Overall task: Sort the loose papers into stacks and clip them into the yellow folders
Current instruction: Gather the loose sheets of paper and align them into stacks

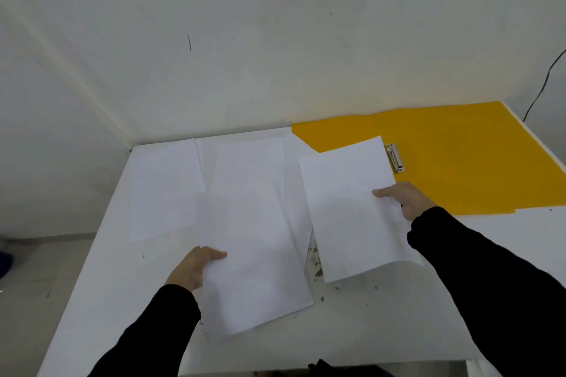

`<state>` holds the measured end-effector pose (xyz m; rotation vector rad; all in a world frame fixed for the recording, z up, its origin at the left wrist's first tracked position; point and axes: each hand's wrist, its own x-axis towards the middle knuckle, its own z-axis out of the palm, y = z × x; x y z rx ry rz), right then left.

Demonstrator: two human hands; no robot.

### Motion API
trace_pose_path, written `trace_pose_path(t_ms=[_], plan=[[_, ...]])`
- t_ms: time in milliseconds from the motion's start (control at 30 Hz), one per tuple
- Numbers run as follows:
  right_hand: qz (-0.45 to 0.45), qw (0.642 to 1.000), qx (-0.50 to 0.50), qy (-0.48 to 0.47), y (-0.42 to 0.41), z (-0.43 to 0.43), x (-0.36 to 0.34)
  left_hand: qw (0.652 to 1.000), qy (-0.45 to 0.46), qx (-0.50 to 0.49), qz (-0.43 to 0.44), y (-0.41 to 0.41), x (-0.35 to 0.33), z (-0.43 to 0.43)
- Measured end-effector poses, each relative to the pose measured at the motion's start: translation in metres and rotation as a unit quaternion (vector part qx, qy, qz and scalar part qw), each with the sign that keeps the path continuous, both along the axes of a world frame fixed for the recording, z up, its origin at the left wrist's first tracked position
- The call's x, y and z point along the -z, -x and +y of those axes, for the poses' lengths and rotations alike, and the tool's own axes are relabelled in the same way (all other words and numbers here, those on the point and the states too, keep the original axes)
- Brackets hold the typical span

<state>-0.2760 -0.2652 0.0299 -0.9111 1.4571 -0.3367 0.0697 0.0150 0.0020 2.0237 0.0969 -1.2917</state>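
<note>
Left hand (196, 266): pinches near sheets (254, 260), thumb on top.
Right hand (405, 199): grips another sheet (352, 211).
Yellow folder (465, 156): flat, one o'clock from that hand.

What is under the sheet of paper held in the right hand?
The sheet, pinched by the right hand, overlaps a corner of the yellow folder, edges of loose papers and the stained table. Whatever lies directly beneath it is covered. The left hand grips another sheet.

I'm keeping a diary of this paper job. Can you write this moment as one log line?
left hand: holds paper stack | right hand: holds sheets | yellow folder: lies open | loose papers: spread on table
</note>
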Motion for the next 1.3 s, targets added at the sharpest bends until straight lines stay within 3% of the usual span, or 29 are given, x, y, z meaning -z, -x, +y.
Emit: trace_pose_path(t_ms=[267, 433, 667, 900, 967, 1133, 1200, 1300], plan=[[-0.065, 0.995, -0.068, -0.021, -0.055, 0.040, 0.006, 0.999, 0.027, -0.018, 0.029, 0.034, 0.001, -0.003], [-0.111, 0.978, -0.177, -0.015, -0.088, 0.066, 0.038, 0.994, 0.076, -0.065, 0.047, 0.056, -0.004, -0.004], [-0.072, 0.964, -0.256, 0.019, -0.133, 0.088, 0.081, 0.988, 0.112, -0.093, 0.053, 0.069, -0.004, -0.004], [-0.008, 0.965, -0.260, 0.022, -0.152, 0.108, 0.042, 0.990, 0.100, -0.094, 0.045, 0.056, 0.004, -0.003], [0.023, 0.960, -0.271, 0.072, -0.160, 0.102, 0.038, 0.990, 0.099, -0.085, 0.044, 0.048, -0.001, -0.002], [0.129, 0.958, -0.179, 0.182, -0.188, 0.070, 0.041, 0.992, 0.092, -0.081, 0.007, 0.003, -0.010, 0.000], [0.236, 0.928, -0.190, 0.219, -0.201, 0.060, 0.042, 0.992, 0.087, -0.087, -0.011, -0.016, -0.012, 0.004], [0.402, 0.866, -0.221, 0.199, -0.211, 0.059, 0.037, 0.991, 0.079, -0.106, -0.024, -0.046, -0.016, 0.011]])
